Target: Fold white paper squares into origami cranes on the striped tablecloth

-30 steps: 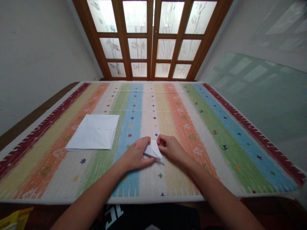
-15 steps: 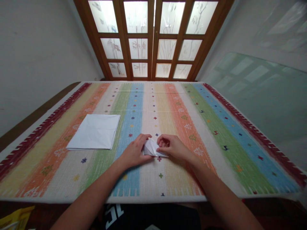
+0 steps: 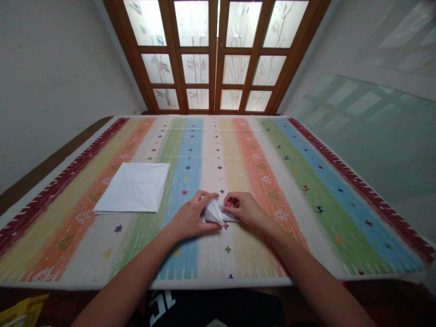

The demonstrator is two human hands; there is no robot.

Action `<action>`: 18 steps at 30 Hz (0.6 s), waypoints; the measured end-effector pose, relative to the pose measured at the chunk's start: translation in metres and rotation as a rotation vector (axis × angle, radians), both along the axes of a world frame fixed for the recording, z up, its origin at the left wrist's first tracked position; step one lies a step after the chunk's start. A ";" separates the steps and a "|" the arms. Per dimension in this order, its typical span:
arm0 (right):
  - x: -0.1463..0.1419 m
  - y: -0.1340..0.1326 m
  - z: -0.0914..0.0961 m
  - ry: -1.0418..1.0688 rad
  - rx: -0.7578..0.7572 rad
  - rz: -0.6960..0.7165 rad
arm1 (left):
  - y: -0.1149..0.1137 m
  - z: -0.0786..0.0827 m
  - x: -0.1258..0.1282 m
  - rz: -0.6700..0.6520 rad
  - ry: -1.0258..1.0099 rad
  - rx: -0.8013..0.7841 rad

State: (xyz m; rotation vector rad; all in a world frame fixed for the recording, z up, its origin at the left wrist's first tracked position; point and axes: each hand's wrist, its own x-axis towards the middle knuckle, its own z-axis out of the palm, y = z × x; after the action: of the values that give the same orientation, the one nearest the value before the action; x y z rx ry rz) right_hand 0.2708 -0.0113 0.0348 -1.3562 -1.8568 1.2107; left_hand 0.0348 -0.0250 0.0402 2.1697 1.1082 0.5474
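Observation:
A small folded piece of white paper [image 3: 215, 211] lies on the striped tablecloth [image 3: 293, 190] near the front middle. My left hand [image 3: 190, 218] pinches its left side with thumb and fingers curled. My right hand [image 3: 243, 209] presses and pinches its right side, fingers bent over the fold. Most of the paper is hidden between the two hands. Both forearms reach in from the bottom edge.
A stack of white square paper sheets [image 3: 134, 187] lies to the left on the cloth. Wooden doors with frosted glass panes [image 3: 214, 54] stand behind the table. A pane of glass [image 3: 374, 136] leans along the right wall. A yellow object [image 3: 20, 311] shows at the bottom left.
The folded paper has been laid flatter and turned; both hands have closed in on it and moved slightly away from me. The stack has not moved.

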 end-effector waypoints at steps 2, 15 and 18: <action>0.001 0.002 -0.004 -0.022 0.059 0.000 | 0.001 0.002 -0.003 -0.043 -0.017 -0.005; 0.008 0.006 0.001 0.088 0.212 0.026 | 0.009 -0.007 -0.005 0.036 -0.053 0.040; 0.014 0.007 0.005 0.206 0.086 0.032 | 0.010 -0.007 -0.004 0.067 -0.057 0.034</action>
State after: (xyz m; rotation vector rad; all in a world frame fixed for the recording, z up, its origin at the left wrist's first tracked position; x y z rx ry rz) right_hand 0.2843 -0.0044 0.0394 -1.1154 -1.7701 1.2227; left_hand 0.0308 -0.0155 0.0329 2.1385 1.1520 0.6591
